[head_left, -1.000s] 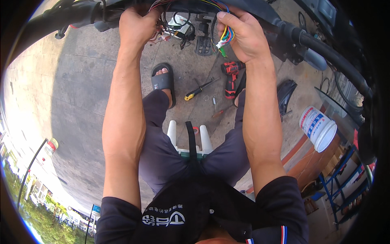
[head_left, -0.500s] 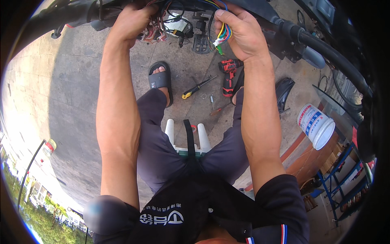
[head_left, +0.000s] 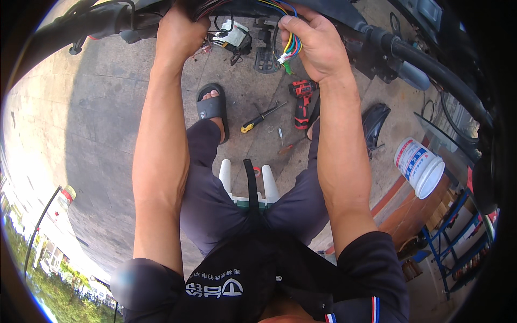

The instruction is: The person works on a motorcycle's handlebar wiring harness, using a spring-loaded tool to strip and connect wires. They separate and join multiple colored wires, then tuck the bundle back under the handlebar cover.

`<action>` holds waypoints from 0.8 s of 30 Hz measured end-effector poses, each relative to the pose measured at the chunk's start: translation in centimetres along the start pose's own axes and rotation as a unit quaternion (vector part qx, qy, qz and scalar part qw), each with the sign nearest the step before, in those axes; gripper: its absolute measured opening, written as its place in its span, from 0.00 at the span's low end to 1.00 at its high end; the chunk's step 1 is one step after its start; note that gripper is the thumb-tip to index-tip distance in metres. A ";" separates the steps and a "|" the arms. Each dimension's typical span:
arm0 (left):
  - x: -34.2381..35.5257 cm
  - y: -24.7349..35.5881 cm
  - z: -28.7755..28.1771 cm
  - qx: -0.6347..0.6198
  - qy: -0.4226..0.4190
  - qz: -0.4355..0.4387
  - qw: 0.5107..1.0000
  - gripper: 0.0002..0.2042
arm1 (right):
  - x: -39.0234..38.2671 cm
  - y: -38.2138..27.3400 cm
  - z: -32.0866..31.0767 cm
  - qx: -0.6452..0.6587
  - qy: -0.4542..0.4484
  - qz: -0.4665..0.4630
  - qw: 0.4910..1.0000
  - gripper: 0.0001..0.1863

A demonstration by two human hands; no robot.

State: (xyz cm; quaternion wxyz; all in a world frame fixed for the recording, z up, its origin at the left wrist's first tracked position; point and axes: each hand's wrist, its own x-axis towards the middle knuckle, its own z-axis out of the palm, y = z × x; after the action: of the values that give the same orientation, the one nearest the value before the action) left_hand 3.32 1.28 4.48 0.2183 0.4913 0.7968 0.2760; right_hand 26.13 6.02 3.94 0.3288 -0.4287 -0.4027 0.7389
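Note:
Up at the handlebar (head_left: 452, 70), my right hand (head_left: 323, 51) is closed, its thumb pressed over a bundle of coloured wires (head_left: 291, 46). The yellow, blue, red and green strands hang in a loop, ending in a white connector (head_left: 283, 58) with a green piece (head_left: 288, 68) below it. My left hand (head_left: 182, 33) is closed at the top edge on a bunch of thin dark-red wires (head_left: 212, 7). Its fingertips are mostly hidden. A few small wire ends (head_left: 204, 47) show beneath it.
On the ground between my feet lie a yellow-black screwdriver (head_left: 263, 117), a red-black power drill (head_left: 302, 103) and a small metal bolt (head_left: 280, 135). A white bucket (head_left: 419, 167) stands at the right. A pedal (head_left: 265, 59) and a pale package (head_left: 232, 35) lie beyond.
My left hand has shifted right and up, and the tangle of wires below it is now mostly out of sight. My right hand has moved slightly left with its wires.

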 end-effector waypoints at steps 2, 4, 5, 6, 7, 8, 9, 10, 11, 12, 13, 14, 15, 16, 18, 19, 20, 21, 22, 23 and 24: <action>-1.2 0.2 0.0 0.036 0.035 0.037 0.998 0.18 | 0.0 -0.1 0.2 -0.001 0.000 0.000 1.000 0.15; -2.0 0.4 0.1 0.078 0.083 0.078 0.990 0.16 | -0.1 -0.2 0.3 -0.012 0.002 -0.003 1.000 0.15; -2.2 0.7 0.3 0.102 0.116 0.101 0.983 0.17 | -0.1 -0.3 0.4 -0.018 0.003 -0.006 1.000 0.15; -2.5 1.0 0.8 0.134 0.124 0.093 0.979 0.19 | 0.0 -0.3 0.3 -0.016 0.012 -0.006 1.000 0.15; -3.1 1.3 1.2 0.032 0.096 0.069 0.993 0.19 | 0.0 -0.2 0.4 -0.016 0.022 -0.006 1.000 0.15; -4.3 1.7 2.0 -0.063 0.043 0.013 0.997 0.20 | 0.0 -0.1 0.3 -0.016 0.031 -0.007 0.999 0.15; -5.2 2.2 3.0 -0.160 -0.010 -0.036 0.986 0.20 | 0.0 -0.1 0.0 -0.022 0.023 -0.007 0.999 0.14; -5.5 2.5 4.0 -0.212 -0.054 -0.107 0.970 0.21 | 0.0 0.0 -0.2 -0.028 0.013 -0.005 0.999 0.13; -5.8 2.7 4.9 -0.259 -0.100 -0.183 0.943 0.22 | 0.1 0.2 -0.4 -0.034 0.002 -0.003 0.999 0.13; -6.3 2.7 5.9 -0.334 -0.123 -0.223 0.908 0.24 | 0.2 0.3 -0.6 -0.017 -0.008 -0.008 1.000 0.14; -6.5 2.5 6.7 -0.369 -0.128 -0.249 0.886 0.24 | 0.4 0.4 -0.7 -0.002 -0.018 -0.014 1.000 0.17; -6.4 2.0 7.5 -0.349 -0.142 -0.284 0.882 0.23 | 0.5 0.6 -0.9 0.014 -0.026 -0.019 0.999 0.19; -6.3 1.5 8.2 -0.345 -0.144 -0.291 0.880 0.22 | 0.4 0.8 -1.1 0.010 -0.023 -0.018 1.000 0.19; -6.0 0.6 8.7 -0.305 -0.140 -0.328 0.883 0.23 | 0.4 0.8 -1.3 0.005 -0.021 -0.019 1.000 0.19; -5.5 -1.6 9.3 -0.244 -0.123 -0.384 0.882 0.24 | 0.5 0.9 -1.5 -0.001 -0.022 -0.019 1.000 0.19; -5.3 -2.7 9.4 -0.246 -0.115 -0.392 0.879 0.25 | 0.5 0.9 -1.5 0.000 -0.022 -0.017 1.000 0.19; -5.0 -3.8 9.5 -0.247 -0.115 -0.410 0.870 0.27 | 0.5 0.9 -1.6 0.001 -0.021 -0.016 1.000 0.19; -4.9 -4.6 9.7 -0.242 -0.111 -0.436 0.860 0.28 | 0.5 0.8 -1.5 -0.001 -0.025 -0.020 0.999 0.19; -4.9 -5.2 10.1 -0.266 -0.089 -0.453 0.846 0.29 | 0.6 0.8 -1.5 -0.002 -0.027 -0.025 0.999 0.19; -5.0 -5.6 10.4 -0.305 -0.087 -0.447 0.837 0.29 | 0.6 0.8 -1.4 -0.004 -0.029 -0.031 0.999 0.19; -5.3 -5.8 10.7 -0.340 -0.087 -0.444 0.825 0.29 | 0.5 0.9 -1.3 -0.004 -0.029 -0.032 0.999 0.19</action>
State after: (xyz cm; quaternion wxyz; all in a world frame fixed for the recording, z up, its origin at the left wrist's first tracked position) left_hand 8.39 -3.20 -6.98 0.5385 0.0011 0.7623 0.3590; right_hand 26.93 6.48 2.59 0.3389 -0.3955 -0.4289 0.7381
